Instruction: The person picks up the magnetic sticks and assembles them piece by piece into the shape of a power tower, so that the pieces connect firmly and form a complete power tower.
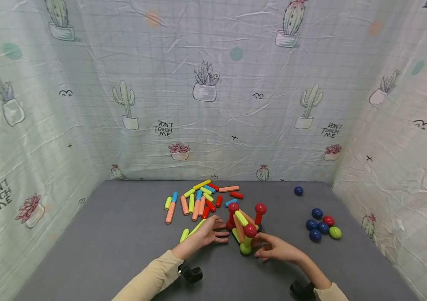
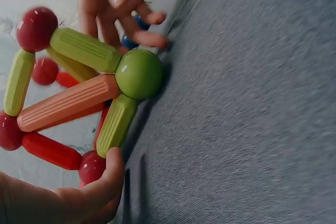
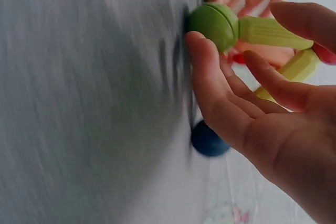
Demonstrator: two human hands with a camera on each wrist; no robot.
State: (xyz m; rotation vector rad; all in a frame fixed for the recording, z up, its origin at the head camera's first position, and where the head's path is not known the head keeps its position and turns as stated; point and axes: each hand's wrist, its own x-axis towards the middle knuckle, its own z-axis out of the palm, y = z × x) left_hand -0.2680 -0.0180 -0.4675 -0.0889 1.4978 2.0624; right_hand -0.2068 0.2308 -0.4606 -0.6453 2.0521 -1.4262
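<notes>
A frame of plastic rods and balls (image 1: 240, 219) stands on the table between the two hands. Red balls top its corners, and a green ball (image 2: 138, 74) sits at the near bottom corner. An orange rod (image 2: 73, 100) slants across one side. My left hand (image 1: 207, 234) is at the frame's left, fingers spread; in the left wrist view a fingertip lies right at a lower red ball (image 2: 92, 166). On the right, my right hand (image 1: 279, 248) has loosely bent fingers beside the green ball and green rod (image 3: 273, 31). A blue ball (image 3: 209, 139) is at the frame's base.
Several loose rods (image 1: 191, 203) in orange, yellow-green, red and blue lie behind and left of the frame. At the right rest several blue balls (image 1: 323, 228), a red ball (image 1: 328, 220) and a green ball (image 1: 335, 232). A printed cloth (image 1: 236, 138) walls the grey table (image 1: 123, 234).
</notes>
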